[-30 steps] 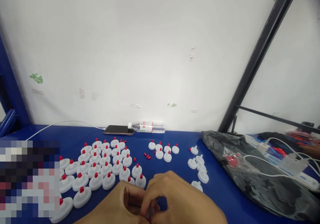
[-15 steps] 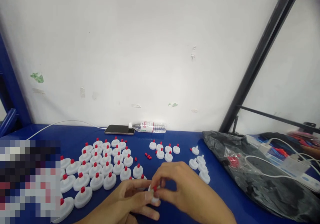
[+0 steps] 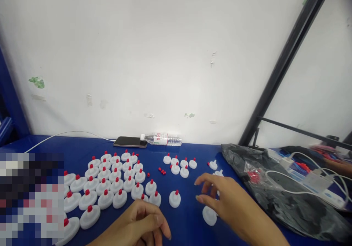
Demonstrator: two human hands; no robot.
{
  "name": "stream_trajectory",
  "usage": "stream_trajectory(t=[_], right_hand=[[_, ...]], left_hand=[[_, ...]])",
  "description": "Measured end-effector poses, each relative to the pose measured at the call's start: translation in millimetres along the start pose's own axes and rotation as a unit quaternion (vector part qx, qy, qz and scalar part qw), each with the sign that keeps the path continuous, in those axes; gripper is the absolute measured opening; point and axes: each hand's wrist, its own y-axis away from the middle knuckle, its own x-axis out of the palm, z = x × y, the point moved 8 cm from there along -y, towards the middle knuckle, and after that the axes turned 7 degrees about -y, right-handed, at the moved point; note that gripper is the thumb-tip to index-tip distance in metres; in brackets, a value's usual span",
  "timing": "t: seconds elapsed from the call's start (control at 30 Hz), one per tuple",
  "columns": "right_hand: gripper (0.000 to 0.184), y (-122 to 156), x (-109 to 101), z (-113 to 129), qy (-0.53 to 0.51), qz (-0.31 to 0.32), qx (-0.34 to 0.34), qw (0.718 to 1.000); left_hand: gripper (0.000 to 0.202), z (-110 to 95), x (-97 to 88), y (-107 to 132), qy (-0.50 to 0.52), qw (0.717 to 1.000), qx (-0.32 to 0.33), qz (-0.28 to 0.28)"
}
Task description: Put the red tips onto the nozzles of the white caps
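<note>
My left hand (image 3: 145, 222) rests low in the middle, its fingers curled and the thumb against the index finger; its palm is hidden. Beyond its fingertips a round white plastic nozzle cap (image 3: 175, 200) with a red tip stands upright on the blue table. My right hand (image 3: 220, 196) hovers to the right with thumb and index finger apart, and nothing shows between them. Beneath its thumb lies a white nozzle cap (image 3: 209, 216), its top partly hidden. Other white caps without red tips, such as one bare cap (image 3: 213, 165), are around that hand, some covered by it.
Rows of red-tipped white caps (image 3: 103, 173) fill the left side. Loose small red tips (image 3: 162, 171) lie mid-table. A phone (image 3: 130, 142) and a plastic bottle (image 3: 165, 139) lie by the wall. A black plastic bag (image 3: 291, 205) and a power strip with cables are at right.
My hands have come apart; the right hand has moved right to the bare white caps. The red-tipped cap between them is out of my fingers, and one now stands on the table there.
</note>
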Motion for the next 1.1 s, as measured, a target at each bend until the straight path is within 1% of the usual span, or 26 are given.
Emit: stream_trajectory(t=[0.07,0.13,0.2,0.27,0.33,0.37,0.43,0.47,0.5,0.6,0.67,0.73,0.77,0.83,0.87,0.9,0.97,1.03,1.1], right_hand=[[0.028,8,-4,-17,-0.007,0.015,0.04,0.999],[0.025,13,-3,-26,-0.025,0.036,0.056,0.997],[0.023,12,0,-26,-0.044,0.05,0.053,0.996],[0.021,6,3,-20,-0.054,0.051,0.041,0.996],[0.016,1,6,-7,-0.06,0.05,0.019,0.997],[0.013,-1,9,2,-0.065,0.053,0.001,0.997],[0.012,2,16,24,-0.084,0.08,-0.042,0.992],[0.013,6,20,38,-0.1,0.095,-0.075,0.988],[0.012,10,24,50,-0.111,0.116,-0.104,0.982],[0.009,23,33,74,-0.122,0.16,-0.14,0.969],[0.009,23,33,83,-0.138,0.17,-0.153,0.964],[0.018,12,26,89,-0.147,0.145,-0.171,0.963],[0.022,2,21,90,-0.14,0.118,-0.178,0.967],[0.02,-22,12,94,-0.062,0.041,-0.194,0.978],[0.016,-34,11,97,-0.015,0.016,-0.203,0.979],[0.015,-45,13,100,0.025,0.011,-0.215,0.976],[0.016,-64,24,102,0.115,0.022,-0.233,0.965],[0.015,-76,31,99,0.144,0.024,-0.23,0.962],[0.016,-80,36,93,0.159,0.021,-0.226,0.961]], left_hand=[[0.047,-2,1.3,3,-0.003,1.0,-0.006,0.012],[0.047,-3,1.0,4,-0.005,1.0,-0.008,0.014],[0.048,-3,0.3,2,-0.013,1.0,-0.005,0.011],[0.048,-2,0.1,1,-0.027,1.0,-0.001,0.008],[0.047,-3,-0.6,1,-0.044,0.999,0.012,-0.005],[0.05,-4,-1.0,2,-0.053,0.998,0.023,-0.015],[0.067,-7,-2.0,4,-0.071,0.996,0.052,-0.035],[0.074,-9,-1.7,5,-0.082,0.994,0.066,-0.039],[0.075,-10,-0.2,5,-0.097,0.992,0.073,-0.034],[0.06,-4,5.9,0,-0.14,0.988,0.062,0.007],[0.054,1,5.7,-3,-0.144,0.988,0.05,0.012],[0.055,5,1.4,-4,-0.136,0.99,0.041,-0.013],[0.057,7,-0.5,-3,-0.133,0.99,0.034,-0.027],[0.059,9,-1.0,1,-0.126,0.991,0.025,-0.039],[0.058,7,0.2,4,-0.123,0.991,0.026,-0.039],[0.056,5,1.8,8,-0.119,0.992,0.031,-0.037],[0.052,-2,5.0,14,-0.113,0.992,0.04,-0.033],[0.049,-8,6.0,19,-0.116,0.992,0.038,-0.036],[0.044,-14,5.2,20,-0.125,0.991,0.036,-0.043]])
